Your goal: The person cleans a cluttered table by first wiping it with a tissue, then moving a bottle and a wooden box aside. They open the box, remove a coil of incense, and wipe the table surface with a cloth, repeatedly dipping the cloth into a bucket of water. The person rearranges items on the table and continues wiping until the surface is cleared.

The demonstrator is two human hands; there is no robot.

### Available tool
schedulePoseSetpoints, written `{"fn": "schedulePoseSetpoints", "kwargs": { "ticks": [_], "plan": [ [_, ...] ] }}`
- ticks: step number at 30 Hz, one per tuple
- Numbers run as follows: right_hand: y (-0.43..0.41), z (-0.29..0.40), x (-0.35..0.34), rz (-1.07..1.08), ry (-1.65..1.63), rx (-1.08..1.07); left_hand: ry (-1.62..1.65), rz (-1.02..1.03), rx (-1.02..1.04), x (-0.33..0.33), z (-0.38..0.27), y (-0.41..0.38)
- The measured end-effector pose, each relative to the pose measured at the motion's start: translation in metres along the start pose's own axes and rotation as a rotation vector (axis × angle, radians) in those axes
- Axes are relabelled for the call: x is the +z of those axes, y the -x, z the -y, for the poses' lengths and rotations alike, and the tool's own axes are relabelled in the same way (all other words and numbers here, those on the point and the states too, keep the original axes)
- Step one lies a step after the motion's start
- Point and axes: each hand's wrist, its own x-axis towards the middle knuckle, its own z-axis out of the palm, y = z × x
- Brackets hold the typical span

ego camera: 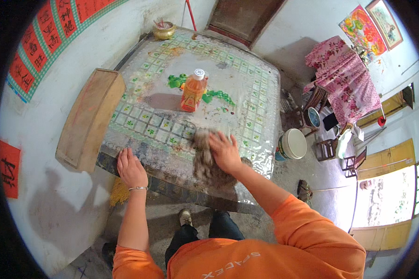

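Observation:
My right hand (225,152) presses a dark, dirty cloth (203,158) down on the table near its front edge; the hand and cloth are slightly blurred. A patterned plastic tablecloth (223,120) with stains covers the table. My left hand (131,168) rests flat at the table's front left edge, with nothing in it and the fingers close together. Beyond the cloth, a plastic bottle (193,91) of orange drink with a white cap stands upright near the middle. Wet, shiny patches show on the tablecloth to the right of my right hand.
A long wooden box or board (90,118) leans at the left by the wall. A brass-coloured incense pot (164,31) stands at the far left corner. Right of the table, a lidded white bucket (293,143) stands on the floor, with small chairs (326,149) beyond.

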Motion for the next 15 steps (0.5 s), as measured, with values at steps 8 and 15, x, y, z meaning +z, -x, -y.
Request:
{"fn": "schedulePoseSetpoints", "kwargs": {
  "ticks": [8,15],
  "plan": [
    [0.009,-0.148,-0.012,0.093,0.139,0.557,-0.003,0.002,0.022,0.0,-0.004,0.002],
    [-0.013,0.021,0.009,-0.232,-0.233,0.115,-0.04,-0.012,0.03,0.007,0.003,0.002]
  ]
}}
